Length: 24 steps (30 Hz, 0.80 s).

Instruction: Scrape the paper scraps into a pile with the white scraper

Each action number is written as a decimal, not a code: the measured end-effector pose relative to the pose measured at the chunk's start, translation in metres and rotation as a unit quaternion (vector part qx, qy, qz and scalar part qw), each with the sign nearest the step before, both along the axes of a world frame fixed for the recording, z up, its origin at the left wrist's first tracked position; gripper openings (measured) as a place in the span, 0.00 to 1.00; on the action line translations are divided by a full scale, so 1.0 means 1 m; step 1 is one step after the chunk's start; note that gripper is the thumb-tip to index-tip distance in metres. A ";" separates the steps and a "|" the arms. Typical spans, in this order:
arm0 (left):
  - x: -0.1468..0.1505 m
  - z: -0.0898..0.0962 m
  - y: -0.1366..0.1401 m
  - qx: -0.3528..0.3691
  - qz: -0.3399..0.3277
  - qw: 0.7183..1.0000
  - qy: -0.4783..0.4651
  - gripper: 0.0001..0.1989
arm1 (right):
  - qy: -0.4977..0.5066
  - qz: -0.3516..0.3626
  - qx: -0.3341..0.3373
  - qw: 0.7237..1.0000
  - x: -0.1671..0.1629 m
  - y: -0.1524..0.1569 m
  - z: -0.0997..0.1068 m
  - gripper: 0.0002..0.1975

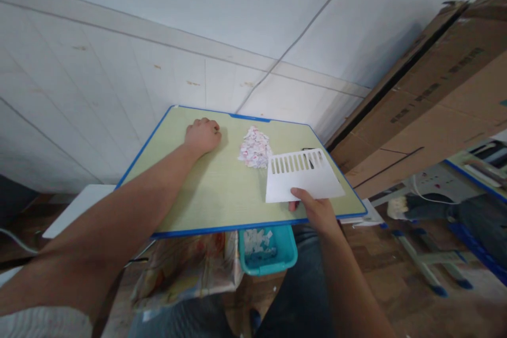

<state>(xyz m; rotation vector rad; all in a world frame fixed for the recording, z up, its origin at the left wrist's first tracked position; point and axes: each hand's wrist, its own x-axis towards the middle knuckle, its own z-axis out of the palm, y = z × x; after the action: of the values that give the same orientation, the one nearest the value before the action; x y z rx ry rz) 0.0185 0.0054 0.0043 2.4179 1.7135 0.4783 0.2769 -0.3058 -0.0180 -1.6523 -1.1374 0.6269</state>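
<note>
My right hand (317, 210) grips a white card (301, 185) by its near edge, thumb on top and fingers below. A row of long slots runs along the card's far side. The card is held over the right part of a pale yellow-green desk (209, 195) with a blue rim. To its left lies a heap of torn paper scraps (255, 148), white with reddish marks. My left hand (203, 135) rests on the desk left of the heap, fingers curled in. A small dark spot shows at its fingers; what it is, I cannot make out.
A turquoise basket (291, 261) holding paper scraps stands below the desk's front edge. Under the card lies a dark thing (311, 161), mostly hidden. Large cardboard boxes (420, 95) lean at the right. Behind the desk is a white wall (130, 79) with a cable (295, 42).
</note>
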 end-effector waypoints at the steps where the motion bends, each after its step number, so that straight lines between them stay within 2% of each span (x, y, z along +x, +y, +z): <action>1: 0.000 0.000 0.000 -0.001 0.000 1.000 0.004 0.28 | -0.006 -0.012 0.010 1.000 0.001 0.001 -0.002 0.27; 5: -0.002 -0.001 0.000 0.004 0.002 1.000 0.020 0.27 | 0.042 -0.042 0.039 0.997 0.003 0.010 -0.009 0.24; 9: -0.004 -0.005 0.000 0.018 -0.002 1.000 0.024 0.26 | 0.059 -0.045 0.049 0.996 -0.001 0.036 -0.003 0.22; 13: -0.006 -0.006 -0.003 0.028 -0.009 0.999 0.025 0.25 | 0.002 0.039 0.044 0.998 -0.010 0.080 0.019 0.24; 17: -0.005 -0.004 -0.004 0.031 -0.018 0.999 0.035 0.25 | -0.057 0.147 0.017 0.987 -0.014 0.124 0.044 0.19; 20: -0.004 0.000 -0.001 0.038 -0.048 0.996 0.067 0.25 | -0.088 0.161 0.005 0.983 -0.014 0.144 0.057 0.15; 24: -0.004 0.000 0.006 0.047 -0.077 0.993 0.075 0.25 | -0.091 0.169 0.013 0.981 -0.013 0.151 0.062 0.14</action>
<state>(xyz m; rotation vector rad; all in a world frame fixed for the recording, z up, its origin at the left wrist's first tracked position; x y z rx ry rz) 0.0149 0.0117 0.0045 2.6896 1.5743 0.3748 0.2637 -0.1544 0.0444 -1.5291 -1.5725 0.6800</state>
